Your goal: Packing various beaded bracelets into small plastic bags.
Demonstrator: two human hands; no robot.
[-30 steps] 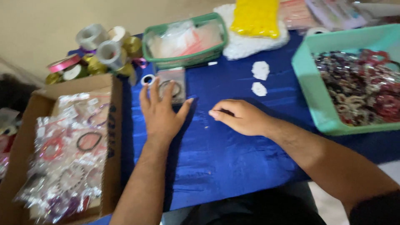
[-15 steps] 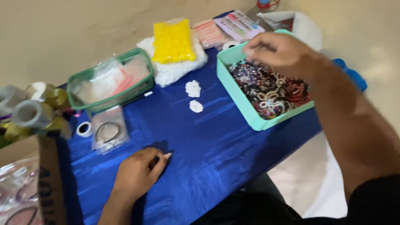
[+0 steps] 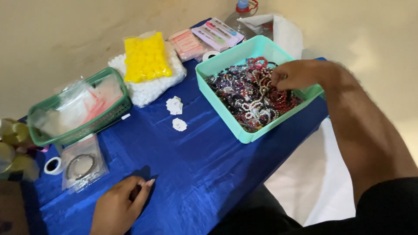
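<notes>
Nearest the camera, the left hand point(image 3: 116, 208) rests palm down on the shiny blue cloth point(image 3: 196, 165) that covers the table, its fingers loosely curled and holding nothing. Just beyond it, near the cloth's left side, lies a small clear plastic sleeve with a dark bead bracelet inside point(image 3: 81, 166), and touching that sleeve's left edge is a small roll of white tape point(image 3: 54, 166). At the far left edge a cluster of shiny gold ribbon spools point(image 3: 13, 150) shows only in part.

Farther along, toward the middle of the cloth, two small white paper tags point(image 3: 176, 113) lie close together. To their left stands a green plastic mesh basket point(image 3: 109, 116) stuffed with clear plastic bags. To their right sits a mint-green square plastic tray point(image 3: 226, 109) heaped with beaded bracelets in red, black, white and purple point(image 3: 250, 98). The right hand point(image 3: 300, 75) reaches into this tray from the right, its fingertips pinched down among the bracelets at the far side; whether it actually has one in its grasp cannot be told.

Beyond the basket, a clear bag of yellow balls point(image 3: 146, 58) lies on top of a bag of white cotton balls point(image 3: 150, 87). Farthest off, flat packets in pink and white point(image 3: 209, 37) lie at the cloth's end, beside a clear plastic bottle with a blue cap point(image 3: 242, 11).
</notes>
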